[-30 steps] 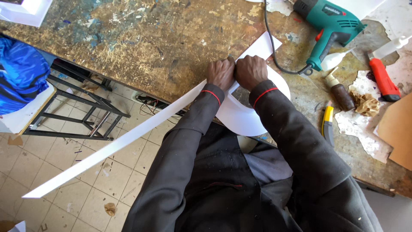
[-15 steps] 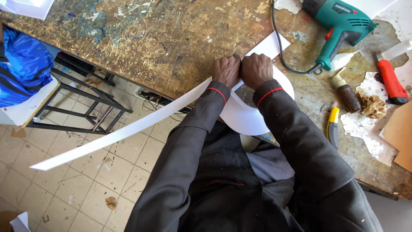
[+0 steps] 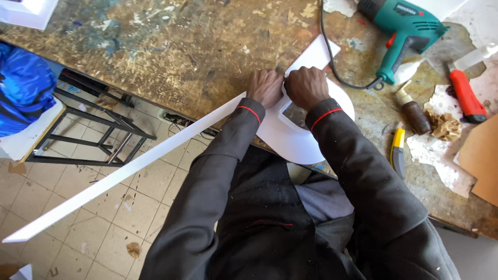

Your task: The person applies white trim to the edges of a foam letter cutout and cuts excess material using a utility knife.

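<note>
Your left hand (image 3: 265, 87) and right hand (image 3: 307, 87) sat knuckle to knuckle at the bench (image 3: 155, 46) edge, both closed in a grip on the same white strip (image 3: 129, 168) — fingers curled over it, thumbs hidden, so how hard you pinched I could not tell. The two hands nearly touched, the left a shade nearer the long free run of the strip. From the grip that strip ran away down and to your left, its long axis on a diagonal off the bench edge and out over the tiled floor (image 3: 78, 218), unsupported along that whole run, ending in a tip near the lower left corner of the view. The other way it was short: a stub end (image 3: 317, 54) poked out beyond your right knuckles, lying flat on the bench toward the far right. Under your right wrist lay a white rounded sheet (image 3: 290, 140) — its curved rim overhung the bench edge toward your body. Further right, well apart from both hands, lay a green heat gun (image 3: 404, 26) with its black cord (image 3: 332, 62) looping near the stub, a yellow utility knife (image 3: 397, 150), a red-handled cutter (image 3: 466, 96) and a brown bottle (image 3: 414, 111).
</note>
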